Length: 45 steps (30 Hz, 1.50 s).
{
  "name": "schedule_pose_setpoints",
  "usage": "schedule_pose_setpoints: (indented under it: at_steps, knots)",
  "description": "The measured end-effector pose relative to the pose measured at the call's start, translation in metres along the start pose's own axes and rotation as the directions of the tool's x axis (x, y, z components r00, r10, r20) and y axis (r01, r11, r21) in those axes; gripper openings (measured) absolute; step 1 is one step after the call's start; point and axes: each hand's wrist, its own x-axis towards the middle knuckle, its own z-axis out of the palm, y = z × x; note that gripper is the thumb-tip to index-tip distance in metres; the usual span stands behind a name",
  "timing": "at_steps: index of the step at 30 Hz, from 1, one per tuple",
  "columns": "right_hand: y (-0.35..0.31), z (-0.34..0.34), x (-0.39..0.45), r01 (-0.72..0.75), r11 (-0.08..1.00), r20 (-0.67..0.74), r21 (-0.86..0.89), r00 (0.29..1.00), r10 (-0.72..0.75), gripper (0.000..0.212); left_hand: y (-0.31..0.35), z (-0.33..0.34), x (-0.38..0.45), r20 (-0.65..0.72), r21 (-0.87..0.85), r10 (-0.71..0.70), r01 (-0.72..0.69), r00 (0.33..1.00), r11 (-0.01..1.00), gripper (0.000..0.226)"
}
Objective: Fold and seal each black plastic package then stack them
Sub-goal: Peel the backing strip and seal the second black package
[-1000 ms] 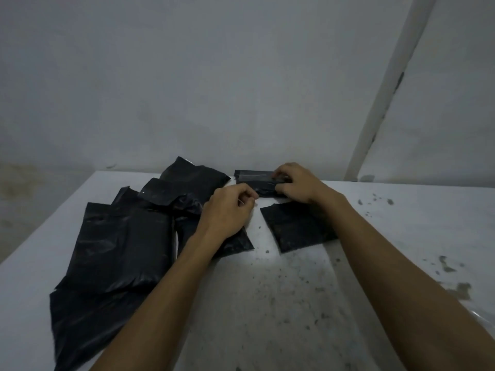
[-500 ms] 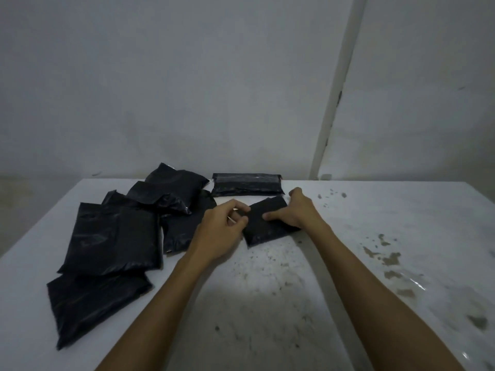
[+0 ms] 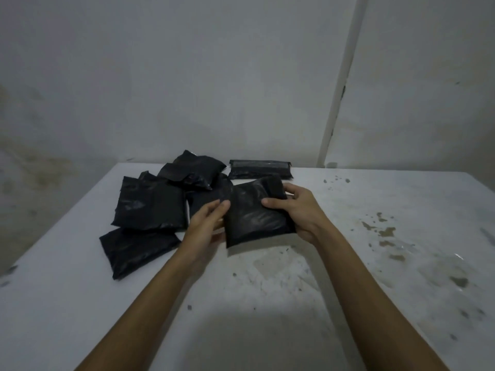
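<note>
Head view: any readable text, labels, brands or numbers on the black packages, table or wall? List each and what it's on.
None readable.
Held package, gripped by left hand and right hand: plain black plastic, only glare.
Folded package at the back: a pale strip along its top edge, no print visible.
Pile of packages: no labels visible.
Table and wall: stains and marks only, no writing.

The held package (image 3: pixel 254 212) is showing glossy black with dull grey highlights. The folded package (image 3: pixel 260 170) is showing black with a grey strip along its top edge. The table (image 3: pixel 401 263) is showing white, speckled with dark brownish stains.
</note>
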Motion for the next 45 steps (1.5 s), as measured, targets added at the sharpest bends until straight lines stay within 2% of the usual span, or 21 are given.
schedule_pose_setpoints:
  at_steps: [1,3,5,8,11,14,17,22,28,38,42,45]
  knots:
    - [0.005,0.011,-0.009,-0.006,1.000,0.010,0.006,1.000,0.006,0.044,-0.002,-0.001,-0.006,-0.002,-0.067,-0.022,0.022,1.000,0.998,0.039]
    - [0.020,0.031,-0.025,-0.011,0.999,0.004,0.042,1.000,0.010,0.038,-0.006,-0.001,-0.017,-0.110,-0.142,-0.039,0.023,0.993,0.990,0.034]
    - [0.036,0.048,-0.037,0.005,0.997,-0.044,0.072,0.999,-0.002,0.023,-0.011,-0.004,-0.025,-0.263,-0.114,-0.001,-0.030,0.965,0.993,0.028]
    - [0.058,0.064,-0.045,0.020,0.997,-0.120,0.072,0.993,-0.011,0.013,-0.019,-0.017,-0.034,-0.371,0.004,0.133,-0.142,0.919,0.990,0.032]
    - [0.076,0.075,-0.048,-0.008,0.996,-0.183,0.084,0.983,0.023,0.023,-0.031,-0.034,-0.039,-0.416,0.138,0.263,-0.226,0.870,0.964,0.041]
    - [0.089,0.084,-0.050,0.019,0.998,-0.241,0.051,0.971,-0.007,0.029,-0.036,-0.041,-0.042,-0.421,0.267,0.381,-0.289,0.823,0.919,0.033]
    - [0.094,0.091,-0.051,0.110,0.993,-0.299,-0.028,0.948,-0.114,0.033,-0.032,-0.038,-0.044,-0.444,0.317,0.446,-0.329,0.777,0.889,0.016]
    - [0.100,0.100,-0.050,0.233,0.957,-0.334,-0.176,0.900,-0.280,0.029,-0.036,-0.036,-0.046,-0.466,0.326,0.502,-0.385,0.729,0.863,0.018]
    - [0.104,0.099,-0.055,0.279,0.925,-0.320,-0.256,0.879,-0.354,0.029,-0.035,-0.039,-0.047,-0.439,0.368,0.528,-0.391,0.727,0.844,0.021]
    - [0.109,0.097,-0.048,0.313,0.883,-0.313,-0.350,0.850,-0.425,0.022,-0.036,-0.049,-0.039,-0.468,0.289,0.450,-0.349,0.761,0.891,0.017]
    - [0.106,0.096,-0.041,0.319,0.901,-0.352,-0.294,0.841,-0.412,0.023,-0.031,-0.049,-0.042,-0.413,0.070,0.274,-0.270,0.869,0.960,0.032]
    - [0.102,0.093,-0.035,0.318,0.915,-0.375,-0.247,0.839,-0.393,0.024,-0.031,-0.051,-0.043,-0.338,0.064,0.234,-0.226,0.911,0.972,0.027]
